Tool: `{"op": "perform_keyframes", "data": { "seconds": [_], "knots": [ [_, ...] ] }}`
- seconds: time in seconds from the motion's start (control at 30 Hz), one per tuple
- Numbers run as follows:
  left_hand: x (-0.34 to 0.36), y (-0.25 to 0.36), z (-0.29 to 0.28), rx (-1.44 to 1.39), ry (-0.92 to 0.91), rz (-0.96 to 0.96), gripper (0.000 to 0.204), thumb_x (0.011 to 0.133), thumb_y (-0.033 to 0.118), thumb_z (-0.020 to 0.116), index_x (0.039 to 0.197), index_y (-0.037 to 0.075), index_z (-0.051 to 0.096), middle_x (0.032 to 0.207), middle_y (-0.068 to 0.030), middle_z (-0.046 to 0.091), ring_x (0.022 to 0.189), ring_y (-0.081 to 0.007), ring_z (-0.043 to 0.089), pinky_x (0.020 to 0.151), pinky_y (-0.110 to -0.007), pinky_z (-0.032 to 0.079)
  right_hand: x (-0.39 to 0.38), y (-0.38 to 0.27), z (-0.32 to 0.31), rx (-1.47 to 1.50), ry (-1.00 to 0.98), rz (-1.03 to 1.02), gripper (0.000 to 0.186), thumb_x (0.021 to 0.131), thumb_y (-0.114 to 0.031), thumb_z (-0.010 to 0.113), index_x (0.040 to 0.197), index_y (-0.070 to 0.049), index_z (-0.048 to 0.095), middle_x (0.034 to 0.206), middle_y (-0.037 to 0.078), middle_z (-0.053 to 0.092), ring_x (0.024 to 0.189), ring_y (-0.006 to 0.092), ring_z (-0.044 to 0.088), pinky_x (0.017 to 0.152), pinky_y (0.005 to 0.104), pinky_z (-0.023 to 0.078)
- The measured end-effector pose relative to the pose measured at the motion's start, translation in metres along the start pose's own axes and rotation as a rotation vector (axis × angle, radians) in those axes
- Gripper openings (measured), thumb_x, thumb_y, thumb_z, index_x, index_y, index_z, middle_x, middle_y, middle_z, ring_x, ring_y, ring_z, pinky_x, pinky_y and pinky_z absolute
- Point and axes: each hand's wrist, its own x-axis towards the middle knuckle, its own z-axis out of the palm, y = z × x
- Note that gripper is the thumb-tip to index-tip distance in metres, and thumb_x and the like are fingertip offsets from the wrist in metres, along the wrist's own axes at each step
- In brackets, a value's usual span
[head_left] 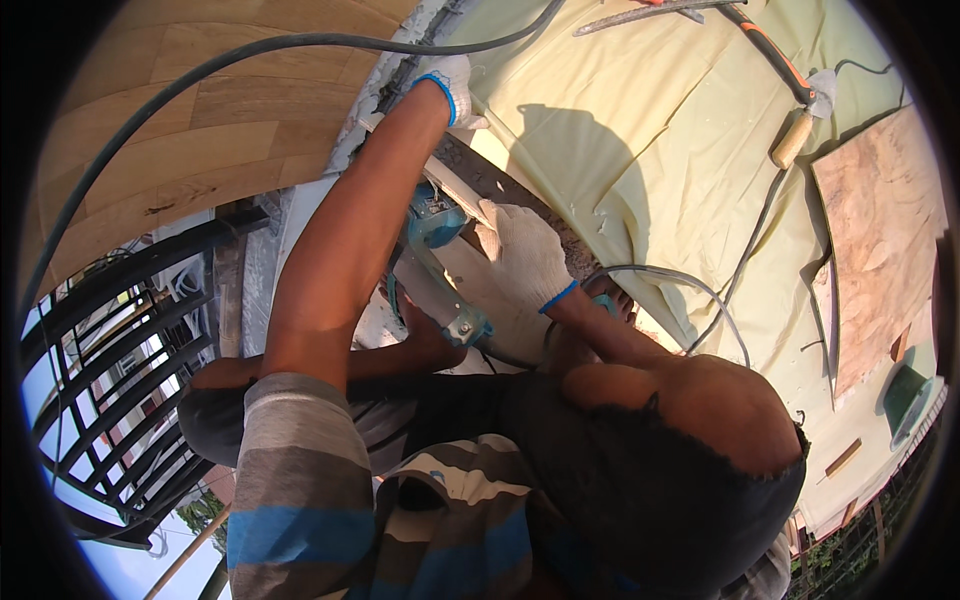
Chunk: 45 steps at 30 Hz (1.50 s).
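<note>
My right hand [525, 255], in a white knit glove with a blue cuff, has its fingers closed on the lower end of a narrow pale wooden strip [456, 186]. The strip runs up and left, passing behind my left forearm. My left hand [450, 88], gloved the same way, is farther off at the foot of the wood-clad wall. Its thumb side shows, but most of its fingers are hidden. Just below the strip sits a teal power tool [436, 218], partly covered by my left forearm. Its lower end lies close to my bare feet.
A wood-plank wall [220, 110] stands at left, crossed by a thick black cable [300, 40]. Black railing [120, 370] is below it. A cream sheet [620, 130] covers the right, bearing a hammer [768, 52], a trowel [795, 138] and cords. Plywood [880, 240] and a green container [905, 400] lie far right.
</note>
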Motion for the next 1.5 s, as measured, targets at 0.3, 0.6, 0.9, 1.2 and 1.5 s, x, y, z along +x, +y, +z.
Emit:
{"op": "perform_keyframes", "data": {
  "seconds": [0.3,0.6,0.9,1.2,1.5],
  "knots": [
    [0.002,0.0,-0.013,0.071,-0.16,0.067,0.057,0.121,0.041,0.045,0.171,0.015,0.038,0.178,-0.0177,0.036,0.157,-0.05,0.047,0.119,-0.07,0.052,0.024,0.005,-0.01,0.099,0.108,0.0,0.025,0.11,-0.026,0.063,0.122,-0.005,0.07,0.104,0.02,0.075,0.104,0.0438,0.073,0.088,0.057,0.058],
    [-0.019,-0.013,0.0,0.058,-0.131,0.097,0.06,0.122,0.043,0.042,0.172,0.012,0.033,0.175,-0.019,0.04,0.153,-0.053,0.051,0.117,-0.071,0.053,0.014,-0.004,0.014,0.03,0.256,0.079,0.026,0.11,-0.029,0.064,0.123,-0.008,0.071,0.106,0.018,0.076,0.102,0.0409,0.074,0.087,0.055,0.061],
    [-0.014,-0.012,-0.004,0.428,-0.331,0.136,0.059,0.121,0.047,0.047,0.164,0.007,0.049,0.162,-0.0291,0.053,0.14,-0.0423,0.067,0.11,-0.052,0.065,0.029,0.005,-0.003,0.04,0.119,0.029,0.024,0.108,-0.029,0.066,0.12,-0.009,0.073,0.106,0.019,0.076,0.1,0.0415,0.075,0.085,0.0561,0.06],
    [-0.003,-0.005,-0.006,1.011,-0.463,0.268,0.057,0.115,0.049,0.059,0.154,0.007,0.062,0.134,-0.0206,0.074,0.121,-0.0267,0.078,0.1,-0.034,0.063,0.039,0.01,-0.041,0.083,0.037,0.148,0.035,0.111,-0.03,0.061,0.139,-0.015,0.075,0.121,0.022,0.078,0.112,0.046,0.073,0.095,0.054,0.059],
    [-0.014,-0.011,-0.022,1.627,-0.406,0.835,0.053,0.111,0.036,0.059,0.159,0.013,0.061,0.141,-0.0231,0.072,0.132,-0.0432,0.067,0.116,-0.052,0.051,0.035,0.012,-0.036,0.055,0.16,0.19,0.033,0.11,-0.033,0.063,0.133,-0.015,0.079,0.114,0.021,0.079,0.107,0.0439,0.075,0.092,0.0538,0.06]
  ]
}}
